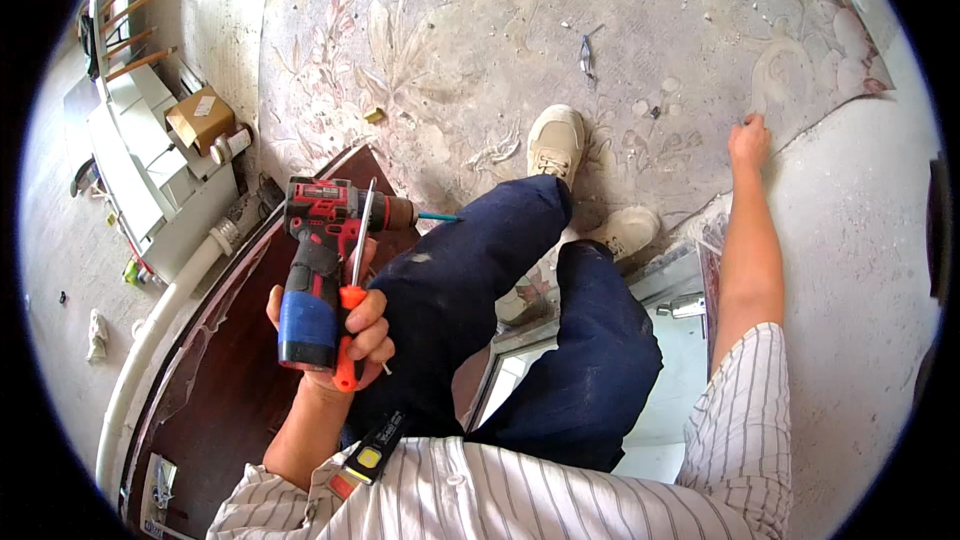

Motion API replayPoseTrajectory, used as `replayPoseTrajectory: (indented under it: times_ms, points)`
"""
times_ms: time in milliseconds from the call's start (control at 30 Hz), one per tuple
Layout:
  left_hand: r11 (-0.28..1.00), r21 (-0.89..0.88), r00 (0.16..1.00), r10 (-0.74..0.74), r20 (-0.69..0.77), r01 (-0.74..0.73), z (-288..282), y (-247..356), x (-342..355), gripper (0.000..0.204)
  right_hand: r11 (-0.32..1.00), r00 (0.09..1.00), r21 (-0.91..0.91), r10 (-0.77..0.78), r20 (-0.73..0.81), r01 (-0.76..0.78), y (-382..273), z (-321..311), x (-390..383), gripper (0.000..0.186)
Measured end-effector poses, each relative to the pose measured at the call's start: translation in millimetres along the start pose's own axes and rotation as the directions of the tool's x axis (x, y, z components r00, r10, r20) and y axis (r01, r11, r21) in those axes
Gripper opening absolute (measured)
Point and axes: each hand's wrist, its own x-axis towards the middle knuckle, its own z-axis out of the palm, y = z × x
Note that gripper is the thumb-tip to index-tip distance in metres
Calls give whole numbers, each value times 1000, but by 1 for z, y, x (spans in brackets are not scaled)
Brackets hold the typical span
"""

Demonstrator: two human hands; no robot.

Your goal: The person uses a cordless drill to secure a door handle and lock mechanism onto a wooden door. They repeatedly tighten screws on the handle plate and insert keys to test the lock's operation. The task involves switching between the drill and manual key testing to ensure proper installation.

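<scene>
My left hand (365,335) is closed round a red and black cordless drill (325,202) with a blue battery end and a teal bit pointing right. The same hand also grips a screwdriver (352,340) with an orange handle, its metal shaft upright across the drill. A small screw (387,368) seems to stick out below those fingers. My right arm reaches far forward and right. At its end my right hand (750,143) has its fingers curled in, over the edge of the patterned floor covering (690,50). Whatever it may hold is hidden.
A dark wooden panel (235,390) lies at left beside a white pipe (165,315). Farther left are a cardboard box (202,118) and pale boards (140,130). A glazed frame (665,380) lies under my legs. Debris and a small dark object (586,57) dot the floor ahead.
</scene>
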Motion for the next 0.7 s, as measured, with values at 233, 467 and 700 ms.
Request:
replayPoseTrajectory:
  times_ms: [233, 467, 700]
  points:
    - [978, 198, 998, -56, -29, 61, 11, 0, 3, 97, 964, 997, 267, 2, 74, -21, 13, 24, -59, 26]
    - [960, 221, 983, -149, -107, 170, 21, -12, -6, 97, 988, 938, 154, -25, 345, -30, 11, 43, -244, 26]
    - [916, 334, 974, -205, -91, 224, 0, -29, -15, 91, 898, 834, 56, 381, 399, -437, 141, 63, -390, 29]
